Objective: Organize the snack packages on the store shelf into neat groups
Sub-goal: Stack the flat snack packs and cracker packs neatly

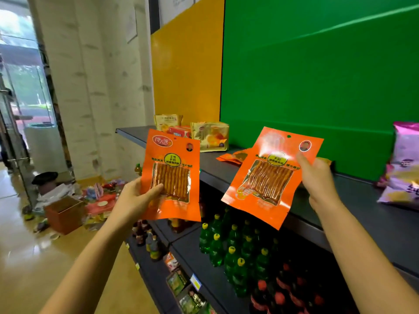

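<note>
A left hand (133, 198) and right hand (317, 177) each pinch an orange packet (171, 177) (271, 177) above the shelf (362, 200), where the right's slack edge grip risks a drop onto the bottles (226, 248) below

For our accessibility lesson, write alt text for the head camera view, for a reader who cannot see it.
Two hands each hold up an orange snack packet: the left hand grips one packet upright, the right hand holds another tilted. Behind them, a dark shelf carries yellow packages, more orange packets and pink bags.
</note>
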